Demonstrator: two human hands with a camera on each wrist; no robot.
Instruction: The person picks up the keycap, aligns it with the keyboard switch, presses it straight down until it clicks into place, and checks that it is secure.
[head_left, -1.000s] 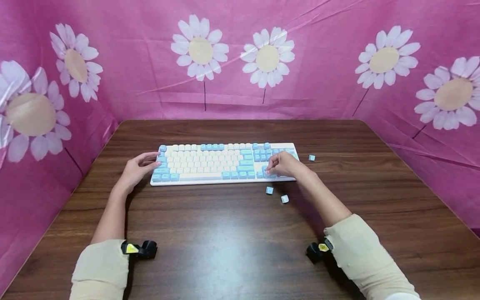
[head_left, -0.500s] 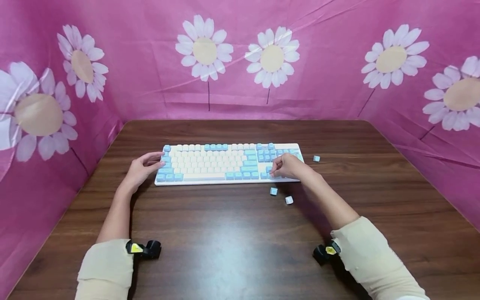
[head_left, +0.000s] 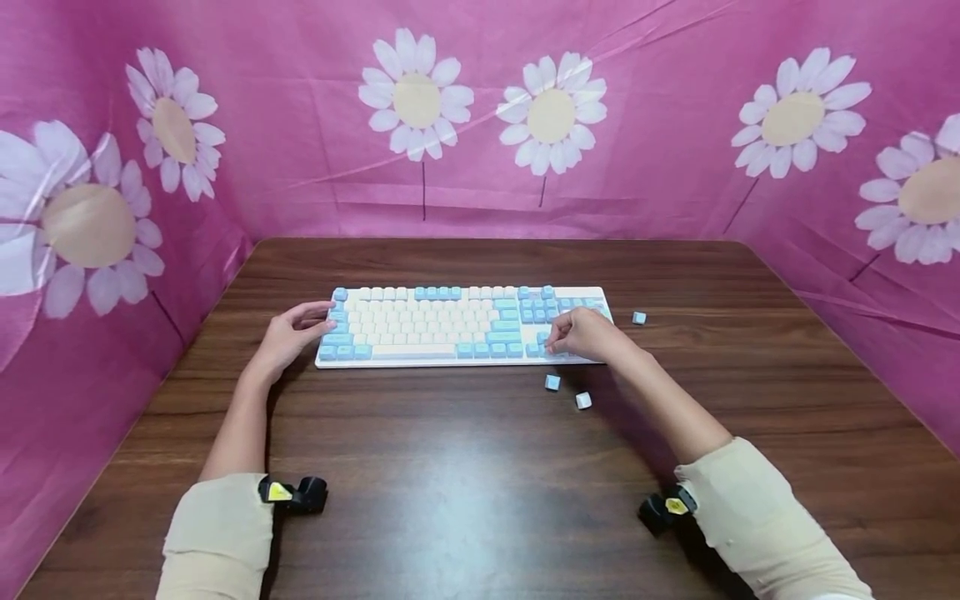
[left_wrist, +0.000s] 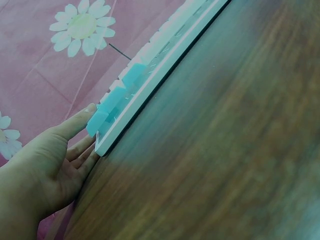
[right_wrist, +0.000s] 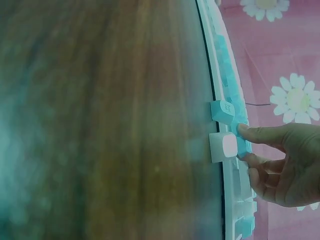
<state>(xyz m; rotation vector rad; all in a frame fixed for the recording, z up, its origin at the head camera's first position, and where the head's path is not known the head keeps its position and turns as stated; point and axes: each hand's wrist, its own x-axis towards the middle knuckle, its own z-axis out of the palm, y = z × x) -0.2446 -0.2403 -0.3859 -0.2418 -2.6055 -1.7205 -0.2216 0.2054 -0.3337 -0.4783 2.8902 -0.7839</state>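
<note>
keyboard (head_left: 423,325): mixing white with light blue
left hand (head_left: 287,338): touching keyboard, sitting wide
right hand (head_left: 588,335): pinching blue keycap (right_wrist: 243,146)

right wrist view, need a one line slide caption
Right hand pinching a blue keycap at the keyboard, a loose white keycap and a loose lettered keycap nearby on the table.

Keyboard (head_left: 420,321) in all three views

A blue-and-white keyboard (head_left: 420,323) lies before me. I pinch a blue keycap (right_wrist: 243,146); loose caps (head_left: 552,383) sit off its three and four o'clock.
</note>
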